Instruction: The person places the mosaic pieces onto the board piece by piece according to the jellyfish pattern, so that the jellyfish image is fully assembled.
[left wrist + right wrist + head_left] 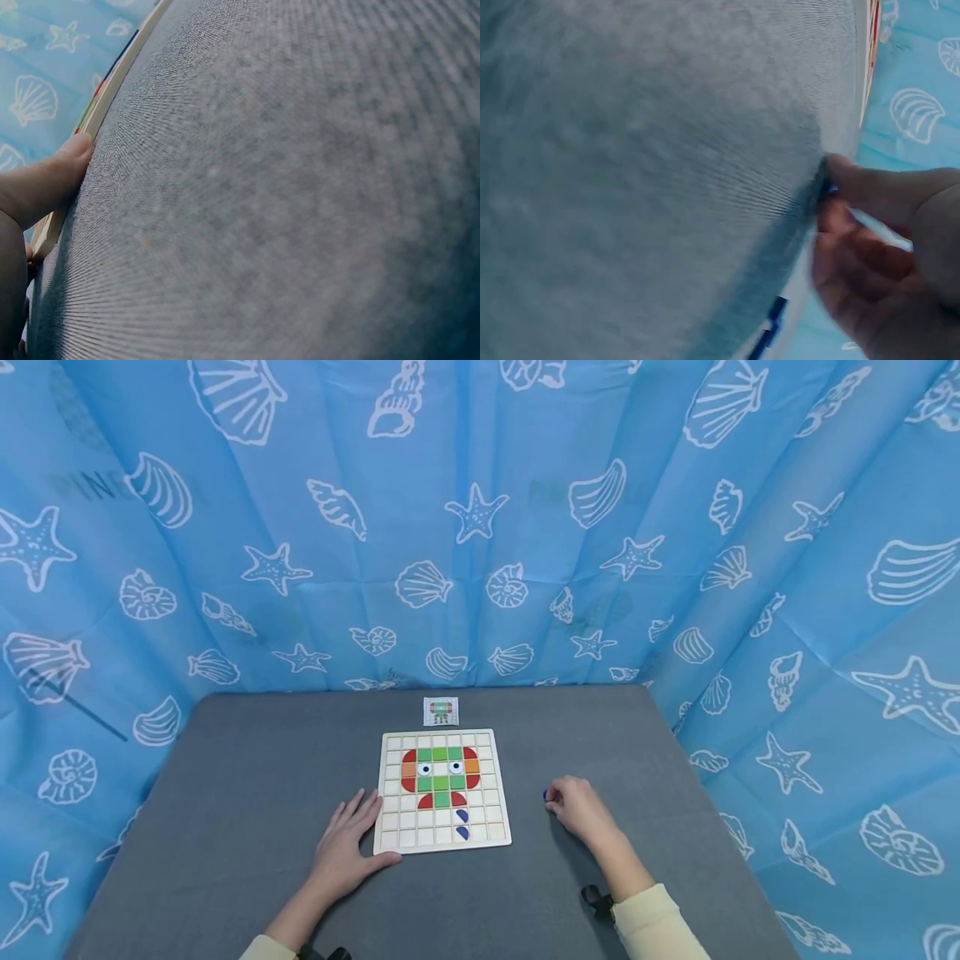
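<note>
A pale wooden grid board (408, 839) lies on the grey table, bearing red, orange and green tiles and two round eye tiles. Two dark blue half-round tiles (462, 824) sit in its lower rows. My left hand (341, 852) rests spread at the board's lower left corner, fingers along the left side. Its thumb (56, 176) touches the front edge. To the right of the board, my right hand (577, 806) pinches a small blue tile (826, 184) between thumb and fingers, low over the table. More blue (769, 330) shows on the cloth near that hand, its shape unclear.
A small picture card (440, 711) with a similar coloured figure lies behind the board. The grey cloth-covered table (285, 760) reaches back to a blue curtain (480, 568) with shell and starfish prints, which also hangs at both sides.
</note>
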`<action>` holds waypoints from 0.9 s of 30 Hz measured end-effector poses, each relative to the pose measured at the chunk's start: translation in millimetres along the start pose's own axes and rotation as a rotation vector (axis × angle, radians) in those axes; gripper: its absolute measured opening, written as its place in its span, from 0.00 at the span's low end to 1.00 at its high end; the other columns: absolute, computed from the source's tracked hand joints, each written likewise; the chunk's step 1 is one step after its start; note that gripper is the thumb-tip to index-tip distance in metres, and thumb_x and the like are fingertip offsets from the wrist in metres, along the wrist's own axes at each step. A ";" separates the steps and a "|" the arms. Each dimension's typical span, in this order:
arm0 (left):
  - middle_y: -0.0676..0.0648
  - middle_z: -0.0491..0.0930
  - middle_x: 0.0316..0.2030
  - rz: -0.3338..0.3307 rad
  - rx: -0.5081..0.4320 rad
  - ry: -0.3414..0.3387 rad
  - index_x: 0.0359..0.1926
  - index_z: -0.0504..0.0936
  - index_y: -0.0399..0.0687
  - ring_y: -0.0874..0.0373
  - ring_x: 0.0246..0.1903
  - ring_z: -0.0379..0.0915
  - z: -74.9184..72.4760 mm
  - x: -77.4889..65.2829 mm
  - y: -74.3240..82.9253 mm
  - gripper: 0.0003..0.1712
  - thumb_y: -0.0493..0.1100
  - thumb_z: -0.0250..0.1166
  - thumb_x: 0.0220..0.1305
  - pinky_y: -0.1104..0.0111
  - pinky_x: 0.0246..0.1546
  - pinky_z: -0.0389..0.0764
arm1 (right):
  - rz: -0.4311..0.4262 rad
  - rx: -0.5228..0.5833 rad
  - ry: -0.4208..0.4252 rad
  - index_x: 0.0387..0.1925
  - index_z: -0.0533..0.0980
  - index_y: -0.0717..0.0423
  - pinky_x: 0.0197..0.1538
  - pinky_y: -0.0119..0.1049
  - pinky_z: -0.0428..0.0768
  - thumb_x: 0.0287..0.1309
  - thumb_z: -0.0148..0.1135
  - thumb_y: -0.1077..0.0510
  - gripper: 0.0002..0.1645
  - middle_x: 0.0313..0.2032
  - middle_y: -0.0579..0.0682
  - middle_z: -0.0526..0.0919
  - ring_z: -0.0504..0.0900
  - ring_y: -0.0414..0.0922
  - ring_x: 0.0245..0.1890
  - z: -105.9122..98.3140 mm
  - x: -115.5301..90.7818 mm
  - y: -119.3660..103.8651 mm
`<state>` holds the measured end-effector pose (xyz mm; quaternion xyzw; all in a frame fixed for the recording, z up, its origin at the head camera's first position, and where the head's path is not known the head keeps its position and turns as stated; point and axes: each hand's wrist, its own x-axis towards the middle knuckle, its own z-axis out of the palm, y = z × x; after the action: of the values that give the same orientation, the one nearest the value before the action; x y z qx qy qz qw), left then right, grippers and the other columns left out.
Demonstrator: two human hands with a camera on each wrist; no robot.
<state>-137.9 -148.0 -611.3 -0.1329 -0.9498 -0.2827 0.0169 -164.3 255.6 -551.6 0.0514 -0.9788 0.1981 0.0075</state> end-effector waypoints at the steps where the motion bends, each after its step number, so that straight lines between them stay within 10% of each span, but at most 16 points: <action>1: 0.45 0.64 0.75 0.000 0.000 -0.004 0.75 0.66 0.46 0.42 0.77 0.52 -0.3 0.1 0.4 0.64 0.76 0.72 0.44 0.46 0.76 0.52 | 0.003 0.001 0.007 0.32 0.83 0.53 0.36 0.41 0.81 0.55 0.75 0.64 0.07 0.31 0.48 0.79 0.78 0.43 0.32 1.0 0.0 0.5; 6: 0.46 0.62 0.76 -0.012 -0.022 -0.026 0.76 0.64 0.47 0.44 0.78 0.49 -0.6 0.6 0.6 0.64 0.76 0.72 0.44 0.47 0.77 0.49 | -0.004 -0.008 0.030 0.44 0.84 0.54 0.43 0.46 0.84 0.56 0.73 0.65 0.13 0.38 0.51 0.80 0.82 0.48 0.38 3.9 0.8 0.5; 13: 0.46 0.62 0.76 -0.014 -0.006 -0.032 0.76 0.63 0.47 0.44 0.78 0.49 0.5 1.1 -1.2 0.65 0.78 0.71 0.44 0.47 0.77 0.49 | -0.014 0.004 -0.016 0.28 0.81 0.55 0.31 0.38 0.79 0.56 0.74 0.60 0.07 0.24 0.45 0.80 0.77 0.40 0.25 3.4 2.3 -0.3; 27: 0.46 0.61 0.76 -0.026 -0.013 -0.033 0.76 0.63 0.47 0.43 0.78 0.49 -0.5 1.3 0.6 0.65 0.77 0.71 0.44 0.47 0.77 0.49 | -0.156 0.137 -0.111 0.40 0.86 0.56 0.33 0.33 0.78 0.55 0.74 0.64 0.10 0.34 0.47 0.82 0.75 0.36 0.29 0.3 -5.3 7.7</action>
<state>-139.1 -147.4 -610.5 -0.1253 -0.9497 -0.2869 -0.0036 -159.8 263.0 -555.0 0.1387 -0.9549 0.2603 -0.0349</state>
